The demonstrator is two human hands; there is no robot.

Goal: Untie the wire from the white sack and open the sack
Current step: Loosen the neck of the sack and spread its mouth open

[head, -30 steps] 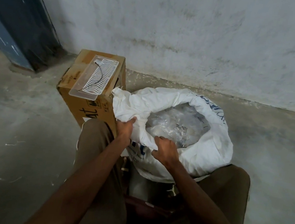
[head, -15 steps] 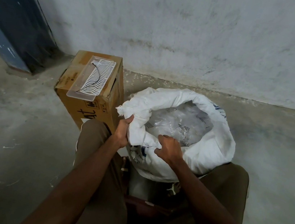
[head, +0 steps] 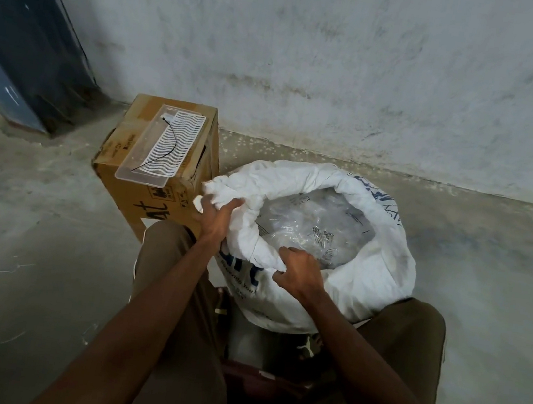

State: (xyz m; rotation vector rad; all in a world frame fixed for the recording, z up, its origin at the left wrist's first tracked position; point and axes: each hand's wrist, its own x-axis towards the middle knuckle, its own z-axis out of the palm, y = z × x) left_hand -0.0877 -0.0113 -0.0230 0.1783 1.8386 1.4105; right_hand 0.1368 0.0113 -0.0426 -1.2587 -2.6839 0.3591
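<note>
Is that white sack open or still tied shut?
Open: the white sack has its rim rolled back, gripped by both hands, exposing a clear plastic bag inside.

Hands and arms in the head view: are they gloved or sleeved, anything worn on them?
Both the left hand and the right hand are bare, no gloves. Both forearms are bare as far as the frame shows, with no sleeve cuff in view. No watch, ring or band is visible on either wrist.

Bare concrete floor, grey and dusty, running up to the wall. A cardboard box sits on it at the back, near the wall, and the white sack stands right beside the box. Pale scraps dot the floor's left side.
</note>
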